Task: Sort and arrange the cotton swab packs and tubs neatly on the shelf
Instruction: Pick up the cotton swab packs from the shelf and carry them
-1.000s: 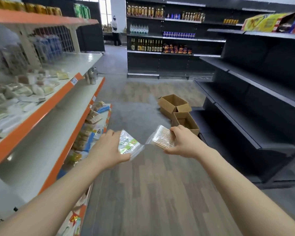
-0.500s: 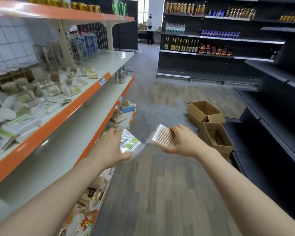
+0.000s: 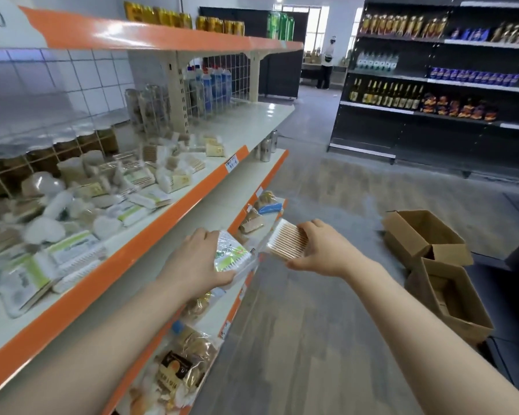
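My left hand (image 3: 197,263) grips a clear cotton swab pack with a green and white label (image 3: 232,254), held in the aisle beside the orange-edged shelf (image 3: 150,235). My right hand (image 3: 324,250) holds a second clear pack of wooden-stick swabs (image 3: 286,242) just to the right of the first; the two packs nearly touch. On the shelf to the left lies a jumbled heap of swab packs (image 3: 72,256) and round tubs (image 3: 44,182). Taller clear tubs (image 3: 146,107) stand at the back of that shelf.
The shelf below holds metal cans (image 3: 267,148); the lowest one holds bagged snacks (image 3: 180,363). Two open cardboard boxes (image 3: 426,238) sit on the floor at the right. Dark shelving with bottles (image 3: 384,94) stands across the aisle. A person (image 3: 327,62) stands far back.
My view has swung left toward the orange shelf, so the heap of swab packs now fills the left side. Both hands keep their packs and stay close together.
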{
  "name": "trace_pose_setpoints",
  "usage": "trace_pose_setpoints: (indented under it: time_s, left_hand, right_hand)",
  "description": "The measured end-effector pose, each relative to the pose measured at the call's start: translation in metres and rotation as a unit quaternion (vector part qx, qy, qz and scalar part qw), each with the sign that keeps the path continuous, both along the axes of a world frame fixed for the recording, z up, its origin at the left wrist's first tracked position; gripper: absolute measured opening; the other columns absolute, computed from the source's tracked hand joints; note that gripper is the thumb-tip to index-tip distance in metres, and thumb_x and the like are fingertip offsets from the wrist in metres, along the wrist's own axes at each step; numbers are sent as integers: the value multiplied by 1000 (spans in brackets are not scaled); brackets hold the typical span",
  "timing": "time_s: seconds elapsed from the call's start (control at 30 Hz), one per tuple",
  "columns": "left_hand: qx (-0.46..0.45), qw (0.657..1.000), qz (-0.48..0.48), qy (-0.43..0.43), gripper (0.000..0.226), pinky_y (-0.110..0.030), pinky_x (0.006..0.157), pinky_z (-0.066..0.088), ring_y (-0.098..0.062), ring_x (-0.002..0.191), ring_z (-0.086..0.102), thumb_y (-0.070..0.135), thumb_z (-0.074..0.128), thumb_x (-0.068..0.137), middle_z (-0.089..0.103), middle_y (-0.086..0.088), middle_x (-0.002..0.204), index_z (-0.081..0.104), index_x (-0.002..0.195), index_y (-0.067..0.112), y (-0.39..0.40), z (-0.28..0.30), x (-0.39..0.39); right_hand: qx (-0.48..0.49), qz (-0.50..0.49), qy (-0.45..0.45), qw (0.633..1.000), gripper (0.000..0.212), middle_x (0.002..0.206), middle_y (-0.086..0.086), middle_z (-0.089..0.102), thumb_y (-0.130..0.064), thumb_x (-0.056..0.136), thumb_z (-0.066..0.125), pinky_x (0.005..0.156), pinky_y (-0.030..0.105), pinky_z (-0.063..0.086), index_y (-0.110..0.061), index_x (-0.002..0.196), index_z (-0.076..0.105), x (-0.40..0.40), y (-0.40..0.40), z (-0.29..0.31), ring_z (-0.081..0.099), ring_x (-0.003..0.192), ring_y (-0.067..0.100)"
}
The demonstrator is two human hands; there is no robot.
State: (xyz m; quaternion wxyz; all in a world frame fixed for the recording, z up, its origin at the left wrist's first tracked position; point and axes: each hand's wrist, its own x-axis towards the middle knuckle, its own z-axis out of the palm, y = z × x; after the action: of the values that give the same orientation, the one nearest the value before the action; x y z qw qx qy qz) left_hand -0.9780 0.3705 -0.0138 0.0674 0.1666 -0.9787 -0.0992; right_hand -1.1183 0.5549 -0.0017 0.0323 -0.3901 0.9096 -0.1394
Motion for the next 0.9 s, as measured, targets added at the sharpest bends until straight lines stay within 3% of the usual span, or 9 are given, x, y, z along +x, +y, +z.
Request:
trace_pose_setpoints:
  time_s: [0.13,0.27,0.43,0.57,0.73,0.9]
  left_hand:
    - [13,999,44,-14,82,-29,98,34,-22,126,34,47,61,80,36,-6,136,24,144,13,-30,-1,-8]
    - [16,995,100,-6,78,-28,93,37,-21,120,38,48,63,76,41,-5,128,31,139,14,-64,-3,-12]
    - [7,984,179,-1,73,-31,91,39,-24,116,42,50,62,77,43,-6,122,36,134,13,-105,-1,-26]
    - [13,970,244,-3,71,-31,90,40,-24,115,42,51,61,77,44,-7,120,38,131,12,-134,4,-37]
    - [-7,950,313,1,70,-32,92,38,-24,117,43,52,63,76,45,-7,125,40,130,14,-164,8,-51]
    - [-7,929,371,7,68,-32,85,40,-24,111,45,51,64,75,47,-8,120,41,127,13,-193,10,-60]
  right_hand:
    - [-1,47,0,999,65,114,3,50,-44,72,72,85,27,42,-14,123,47,-25,-44,-2,47,102,17]
    - [-7,101,-4,995,61,112,4,50,-43,71,73,79,26,41,-13,118,48,-50,-93,-3,42,93,13]
    - [0,161,3,987,65,101,0,45,-47,69,72,90,36,44,-13,119,48,-82,-162,-3,45,96,17]
    - [0,218,-6,976,69,111,5,49,-45,71,72,81,27,40,-11,124,46,-107,-211,4,46,98,17]
    - [9,281,6,960,71,113,9,50,-47,70,73,83,30,40,-8,123,47,-133,-269,10,49,102,22]
    - [2,331,1,944,70,110,7,49,-43,70,74,83,29,39,-9,124,46,-150,-318,10,48,104,23]
